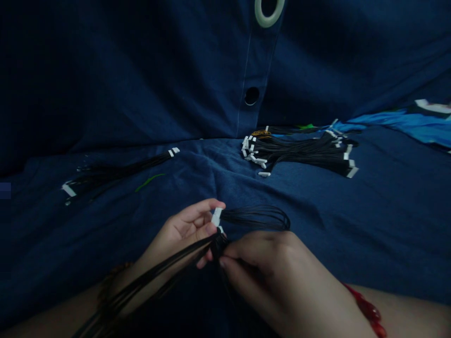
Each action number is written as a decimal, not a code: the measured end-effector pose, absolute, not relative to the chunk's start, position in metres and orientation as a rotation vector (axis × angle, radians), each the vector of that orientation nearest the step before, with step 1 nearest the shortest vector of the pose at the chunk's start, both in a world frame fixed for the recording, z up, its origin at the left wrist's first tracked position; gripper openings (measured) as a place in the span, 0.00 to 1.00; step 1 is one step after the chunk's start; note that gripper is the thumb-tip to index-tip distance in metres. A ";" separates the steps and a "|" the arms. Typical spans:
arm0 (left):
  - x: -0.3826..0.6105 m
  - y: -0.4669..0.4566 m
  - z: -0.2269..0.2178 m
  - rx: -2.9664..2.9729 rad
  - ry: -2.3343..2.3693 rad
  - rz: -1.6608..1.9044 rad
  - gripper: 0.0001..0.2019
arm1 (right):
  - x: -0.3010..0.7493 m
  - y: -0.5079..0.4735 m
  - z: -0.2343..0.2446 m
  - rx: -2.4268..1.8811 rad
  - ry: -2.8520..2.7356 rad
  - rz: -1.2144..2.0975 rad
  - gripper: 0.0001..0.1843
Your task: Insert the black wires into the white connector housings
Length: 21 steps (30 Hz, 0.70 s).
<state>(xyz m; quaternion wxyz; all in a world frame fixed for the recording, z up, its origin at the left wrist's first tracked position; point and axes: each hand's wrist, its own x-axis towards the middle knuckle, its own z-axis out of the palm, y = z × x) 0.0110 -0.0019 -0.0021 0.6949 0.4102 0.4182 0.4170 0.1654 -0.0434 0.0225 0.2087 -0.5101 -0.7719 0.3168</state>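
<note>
My left hand (pixel 186 230) is closed on a white wire connector (pixel 217 217), pinched between thumb and fingers. Thin black wires (pixel 259 217) loop out from the connector to the right. More black wires (pixel 158 270) run from the same spot down to the lower left, across my left wrist. Thumb and forefinger of my right hand (pixel 268 267) pinch at the dark wires just below the connector. Which strand they grip is too dark to make out.
A bundle of black wires (pixel 130 167) with white connectors lies at left, near a green strip (pixel 150 181). A larger connector-ended black bundle (pixel 299 152) lies right of centre, beside blue wires (pixel 398 124). Blue cloth (pixel 352 211) lies beneath; a pale ring (pixel 269 21) shows at the top.
</note>
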 end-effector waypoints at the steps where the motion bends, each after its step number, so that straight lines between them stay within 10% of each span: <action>1: 0.011 -0.001 -0.002 0.916 0.937 0.922 0.15 | 0.166 -0.042 0.022 -1.391 -2.139 0.898 0.11; 13: 0.003 0.003 -0.009 1.013 0.848 0.848 0.17 | 0.173 -0.036 0.021 -1.329 -2.028 1.094 0.12; 21: 0.007 0.005 -0.002 0.934 0.915 0.887 0.23 | 0.202 -0.015 0.046 -1.129 -1.344 2.067 0.12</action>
